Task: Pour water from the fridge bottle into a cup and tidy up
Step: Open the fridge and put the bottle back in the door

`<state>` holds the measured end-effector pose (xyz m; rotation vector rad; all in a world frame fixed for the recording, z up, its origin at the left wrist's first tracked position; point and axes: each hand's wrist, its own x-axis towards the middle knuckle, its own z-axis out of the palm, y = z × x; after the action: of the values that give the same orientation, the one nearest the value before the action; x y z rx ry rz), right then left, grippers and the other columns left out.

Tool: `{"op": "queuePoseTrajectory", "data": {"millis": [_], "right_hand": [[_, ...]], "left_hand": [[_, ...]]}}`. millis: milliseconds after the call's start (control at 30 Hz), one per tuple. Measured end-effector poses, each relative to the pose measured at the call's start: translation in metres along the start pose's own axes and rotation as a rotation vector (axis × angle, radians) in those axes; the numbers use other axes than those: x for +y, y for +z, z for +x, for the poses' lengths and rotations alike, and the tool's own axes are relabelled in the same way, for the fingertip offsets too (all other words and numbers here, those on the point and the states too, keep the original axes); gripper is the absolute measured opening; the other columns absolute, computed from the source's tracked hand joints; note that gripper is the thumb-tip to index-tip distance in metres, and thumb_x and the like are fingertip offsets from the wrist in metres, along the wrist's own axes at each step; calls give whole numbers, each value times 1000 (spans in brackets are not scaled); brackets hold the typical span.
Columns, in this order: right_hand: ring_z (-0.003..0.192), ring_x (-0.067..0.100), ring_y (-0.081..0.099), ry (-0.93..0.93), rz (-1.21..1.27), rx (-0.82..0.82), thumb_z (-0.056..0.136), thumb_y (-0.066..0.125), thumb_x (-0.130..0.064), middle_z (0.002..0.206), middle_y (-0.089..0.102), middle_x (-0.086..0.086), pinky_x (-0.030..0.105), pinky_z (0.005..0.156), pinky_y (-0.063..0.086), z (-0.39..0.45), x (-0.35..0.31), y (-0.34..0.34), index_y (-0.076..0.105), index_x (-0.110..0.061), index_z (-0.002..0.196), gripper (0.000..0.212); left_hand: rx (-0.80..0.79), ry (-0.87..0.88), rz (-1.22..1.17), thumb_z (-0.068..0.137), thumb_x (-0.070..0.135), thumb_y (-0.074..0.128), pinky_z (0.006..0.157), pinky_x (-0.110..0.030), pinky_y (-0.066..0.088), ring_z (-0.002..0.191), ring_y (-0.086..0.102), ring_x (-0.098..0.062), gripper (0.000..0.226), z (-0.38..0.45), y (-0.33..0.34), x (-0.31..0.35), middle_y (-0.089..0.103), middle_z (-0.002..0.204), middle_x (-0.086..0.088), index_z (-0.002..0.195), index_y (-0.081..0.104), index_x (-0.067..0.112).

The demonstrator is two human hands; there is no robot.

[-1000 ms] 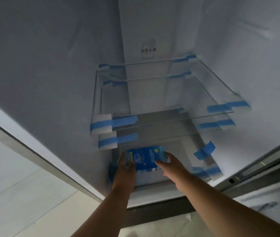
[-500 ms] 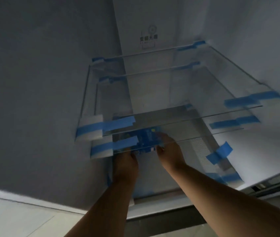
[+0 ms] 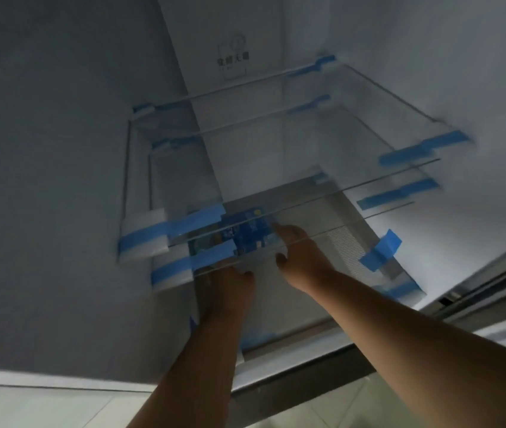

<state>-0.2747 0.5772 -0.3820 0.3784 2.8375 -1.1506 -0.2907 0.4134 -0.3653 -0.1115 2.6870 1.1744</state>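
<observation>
Fridge interior w/ glass shelves (image 3: 353, 193): both hands, left (image 3: 230, 282) & right (image 3: 299, 254), grip blue pack (image 3: 247, 231); fingers partly hidden.

1. Dim overall, cool blue-grey cast; no lamp visible inside the fridge (image 3: 400, 72).
2. Fridge right wall is the brightest area; its left wall sits in deep grey shadow.
3. Light seems to come from the right of the fridge, source unseen.
4. Soft motion blur everywhere; blue tape (image 3: 424, 148) strips on the fridge's right side smear along their length.
5. Glass shelf (image 3: 369, 180) edges show thin pale glints, no strong glare.
6. Printed label (image 3: 233, 58) on the fridge back wall is unreadable, soft focus.
7. Wide-angle bend: fridge walls and bottom frame lean and curve toward picture edges.
8. Forearms below the fridge are evenly lit, outlines slightly fuzzy.
</observation>
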Motion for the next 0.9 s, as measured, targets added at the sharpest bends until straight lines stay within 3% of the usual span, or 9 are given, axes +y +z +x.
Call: {"op": "queuePoseTrajectory", "data": {"millis": [67,133,200,267,400,500,600,767,900], "right_hand": [[141,29,47,16,11,17,99,61,-22,163,36,2,44,116,42,-31,-5,-16,31,-35,160,69],[143,26,43,57,1,44,101,61,-30,162,39,-1,44,116,42,-68,-8,-33,29,-35,160,68],[146,22,41,92,15,106,101,61,-35,161,41,-4,43,117,41,-114,-9,-51,29,-35,159,66],[145,18,41,143,37,199,101,62,-36,157,45,-7,40,118,40,-163,-7,-68,36,-35,156,61],[130,8,51,349,60,444,99,64,-33,142,52,-15,24,107,40,-271,-4,-102,48,-38,146,50],[127,11,55,417,42,621,98,66,-29,138,57,-13,28,106,45,-341,-8,-129,56,-34,139,42],[127,12,55,454,-7,731,98,67,-31,140,59,-12,35,107,49,-402,-22,-151,59,-31,138,40],[127,6,53,497,-67,842,98,64,-38,133,54,-24,23,97,48,-493,-42,-165,57,-32,138,40],[130,6,52,537,-113,874,98,67,-33,139,58,-16,16,100,36,-559,-48,-175,58,-30,138,41]], "left_hand": [[-167,-32,131,100,16,63,106,-26,29,146,40,-32,60,-30,-6,12,43,152,-8,155,40,12],[-208,67,159,98,19,66,120,-36,28,152,34,-34,77,-59,-12,18,27,168,-11,164,28,22],[-289,189,88,95,12,68,120,-45,39,145,43,-32,66,-82,-14,20,43,154,-5,155,43,21],[-386,358,107,96,9,67,114,-36,41,136,49,-20,51,-108,-20,30,52,138,4,144,56,20],[-541,758,178,100,18,66,109,-16,36,120,46,4,39,-167,-27,69,60,136,8,138,60,26],[-567,1130,141,98,14,66,105,-5,33,114,56,0,26,-218,-22,114,72,122,-4,124,70,14],[-555,1356,60,96,22,63,111,-28,41,123,66,-19,35,-276,-18,157,71,131,-4,130,68,15],[-513,1665,40,94,19,68,109,-40,47,134,57,-21,45,-372,-19,195,64,144,2,139,64,22],[-549,1698,353,103,30,57,122,-48,33,160,22,-20,67,-436,-11,219,26,173,4,165,29,27]]}}
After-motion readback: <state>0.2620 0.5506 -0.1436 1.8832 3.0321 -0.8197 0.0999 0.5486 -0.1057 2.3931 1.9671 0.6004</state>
